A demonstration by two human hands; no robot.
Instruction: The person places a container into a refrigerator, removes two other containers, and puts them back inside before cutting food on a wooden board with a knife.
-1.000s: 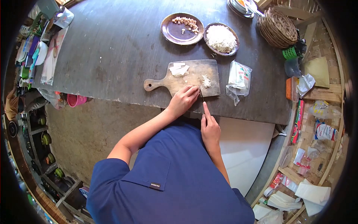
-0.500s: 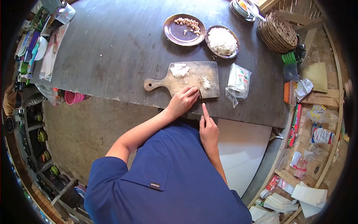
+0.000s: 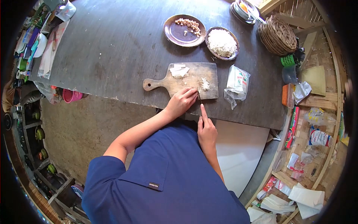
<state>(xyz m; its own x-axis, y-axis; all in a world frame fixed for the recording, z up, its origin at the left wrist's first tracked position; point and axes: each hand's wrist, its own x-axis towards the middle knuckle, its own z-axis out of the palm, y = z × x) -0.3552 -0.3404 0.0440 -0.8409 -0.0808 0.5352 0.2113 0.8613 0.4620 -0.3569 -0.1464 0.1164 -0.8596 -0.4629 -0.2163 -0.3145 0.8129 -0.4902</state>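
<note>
A wooden cutting board (image 3: pixel 194 80) lies near the table's front edge, its handle to the left. White slabs (image 3: pixel 179 71) rest on its upper left, and a small heap of thin white strips (image 3: pixel 205 84) on its right. My left hand (image 3: pixel 182 102) is at the board's lower edge, fingers curled and pressed down; what lies under the fingertips is hidden. Wrapped round a knife (image 3: pixel 199 98) is my right hand (image 3: pixel 207 130), with the index finger stretched along it. The blade is beside my left fingertips.
Beyond the board are a brown plate of small chunks (image 3: pixel 185 30) and a plate heaped with white shreds (image 3: pixel 222 43). A plastic packet (image 3: pixel 237 83) lies right of the board. Stacked plates (image 3: pixel 242 15) and a wicker stack (image 3: pixel 277 35) stand at the back right.
The knife and my right hand have shifted slightly left. My left hand stays at the board's lower edge. The whole view has moved a little.
</note>
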